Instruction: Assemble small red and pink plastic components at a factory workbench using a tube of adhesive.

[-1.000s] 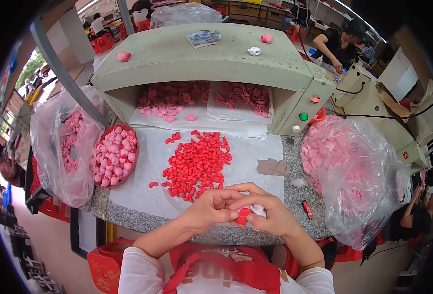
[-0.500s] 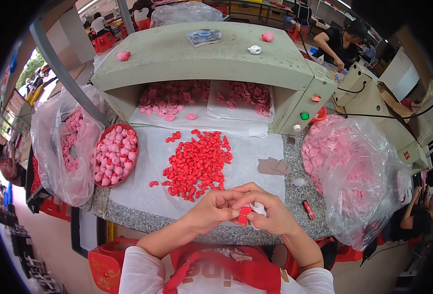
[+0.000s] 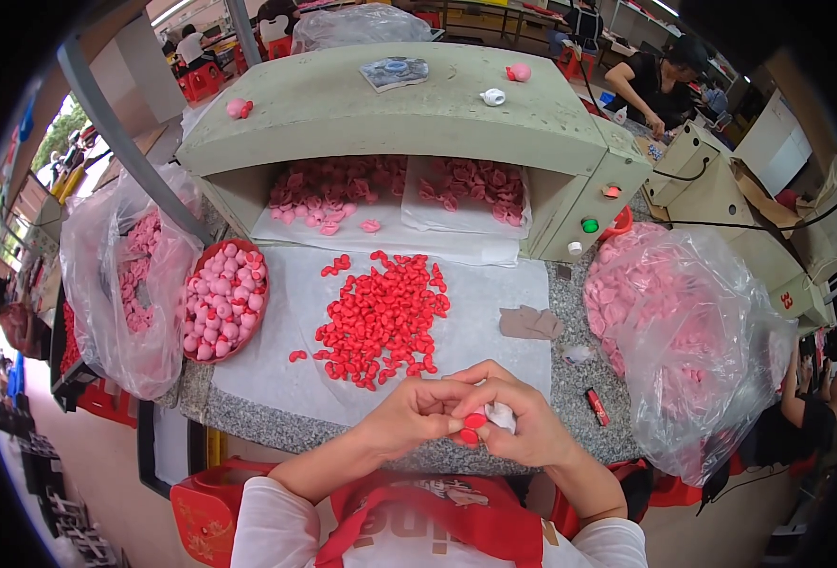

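Observation:
Just past the table's near edge, my left hand [image 3: 405, 415] and my right hand [image 3: 532, 421] meet, fingers closed. Between their fingertips is a small red two-lobed piece [image 3: 472, 428], its round faces toward me. A white object [image 3: 501, 417], its kind unclear, is tucked in my right hand. Beyond my hands, a heap of similar red pieces [image 3: 381, 317] lies on a white sheet [image 3: 281, 312]. To its left stands a red basket [image 3: 266, 295] full of pink balls with red parts.
A pale green machine [image 3: 400, 123] stands behind the sheet, pink pieces in its opening. Clear bags [image 3: 703, 331] of pink pieces flank the table. A grey cloth [image 3: 530, 323] and a red tube [image 3: 596, 406] lie at right. A co-worker [image 3: 660, 85] sits at far right.
My hands stay together and shift only slightly. The red piece has turned a little between my fingertips, and more of the white object shows.

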Demonstrator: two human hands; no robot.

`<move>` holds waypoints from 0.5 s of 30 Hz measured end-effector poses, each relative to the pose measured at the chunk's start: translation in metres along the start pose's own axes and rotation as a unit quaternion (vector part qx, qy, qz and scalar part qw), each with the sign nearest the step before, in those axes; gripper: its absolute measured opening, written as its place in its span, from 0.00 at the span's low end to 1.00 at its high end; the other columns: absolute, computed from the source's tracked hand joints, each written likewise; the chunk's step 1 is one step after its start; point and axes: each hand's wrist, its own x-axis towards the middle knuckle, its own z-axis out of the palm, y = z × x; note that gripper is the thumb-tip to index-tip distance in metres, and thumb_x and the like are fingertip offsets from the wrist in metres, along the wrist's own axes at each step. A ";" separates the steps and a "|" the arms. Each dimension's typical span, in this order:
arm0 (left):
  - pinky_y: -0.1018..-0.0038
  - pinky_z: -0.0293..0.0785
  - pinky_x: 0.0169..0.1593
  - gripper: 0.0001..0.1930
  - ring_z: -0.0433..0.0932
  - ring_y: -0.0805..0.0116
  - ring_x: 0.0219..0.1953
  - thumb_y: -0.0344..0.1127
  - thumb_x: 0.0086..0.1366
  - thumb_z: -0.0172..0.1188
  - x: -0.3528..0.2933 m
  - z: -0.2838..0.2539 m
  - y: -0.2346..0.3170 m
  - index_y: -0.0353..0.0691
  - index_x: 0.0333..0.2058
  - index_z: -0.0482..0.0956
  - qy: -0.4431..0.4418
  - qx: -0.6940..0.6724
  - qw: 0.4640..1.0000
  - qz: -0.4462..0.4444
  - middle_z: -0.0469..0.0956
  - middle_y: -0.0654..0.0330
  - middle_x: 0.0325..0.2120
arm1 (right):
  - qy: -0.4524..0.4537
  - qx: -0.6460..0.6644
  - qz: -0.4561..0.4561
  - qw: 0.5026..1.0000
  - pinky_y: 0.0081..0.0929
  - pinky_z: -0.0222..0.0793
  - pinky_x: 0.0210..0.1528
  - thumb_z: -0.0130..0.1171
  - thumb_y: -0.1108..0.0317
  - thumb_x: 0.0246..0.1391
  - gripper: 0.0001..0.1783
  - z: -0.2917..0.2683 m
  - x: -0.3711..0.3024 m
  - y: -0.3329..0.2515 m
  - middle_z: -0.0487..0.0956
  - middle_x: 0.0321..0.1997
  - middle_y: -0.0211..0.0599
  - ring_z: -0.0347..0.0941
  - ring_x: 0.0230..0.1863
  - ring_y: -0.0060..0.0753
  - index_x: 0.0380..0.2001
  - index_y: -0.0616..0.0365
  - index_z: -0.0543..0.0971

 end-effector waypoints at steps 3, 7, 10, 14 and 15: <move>0.79 0.72 0.40 0.20 0.74 0.76 0.36 0.16 0.49 0.50 -0.006 0.000 0.010 0.28 0.44 0.71 -0.052 0.039 0.998 0.000 0.74 0.58 0.36 | 0.001 -0.017 -0.029 0.999 0.27 0.63 0.46 0.52 0.79 0.34 0.16 0.006 -0.004 -0.009 0.67 0.46 0.46 0.67 0.45 0.34 0.32 0.58 0.75; 0.81 0.71 0.39 0.22 0.71 0.79 0.35 0.17 0.46 0.52 -0.012 0.006 0.024 0.29 0.44 0.72 -0.109 0.122 0.987 0.001 0.75 0.59 0.36 | 0.012 -0.035 -0.079 0.996 0.30 0.65 0.46 0.54 0.80 0.28 0.18 0.015 -0.010 -0.011 0.67 0.45 0.51 0.68 0.45 0.39 0.31 0.57 0.72; 0.82 0.72 0.36 0.22 0.71 0.81 0.32 0.19 0.46 0.53 -0.012 0.002 0.026 0.30 0.44 0.72 -0.153 0.177 0.972 0.027 0.76 0.59 0.32 | 0.024 0.010 -0.073 0.997 0.31 0.65 0.46 0.57 0.80 0.27 0.19 0.016 -0.010 -0.010 0.67 0.44 0.52 0.69 0.44 0.40 0.30 0.55 0.70; 0.82 0.71 0.33 0.21 0.71 0.81 0.29 0.19 0.46 0.54 -0.012 -0.002 0.027 0.30 0.44 0.72 -0.168 0.220 0.961 0.021 0.76 0.59 0.30 | -0.019 -0.046 -0.103 0.993 0.30 0.67 0.43 0.59 0.79 0.26 0.19 0.009 -0.006 -0.010 0.68 0.43 0.54 0.69 0.43 0.42 0.28 0.54 0.68; 0.82 0.71 0.33 0.21 0.71 0.81 0.29 0.19 0.46 0.54 -0.011 0.000 0.027 0.30 0.44 0.72 -0.165 0.219 0.961 0.025 0.76 0.59 0.31 | -0.019 -0.047 -0.102 0.994 0.30 0.67 0.43 0.59 0.79 0.26 0.19 0.009 -0.006 -0.010 0.68 0.43 0.54 0.69 0.43 0.42 0.28 0.54 0.68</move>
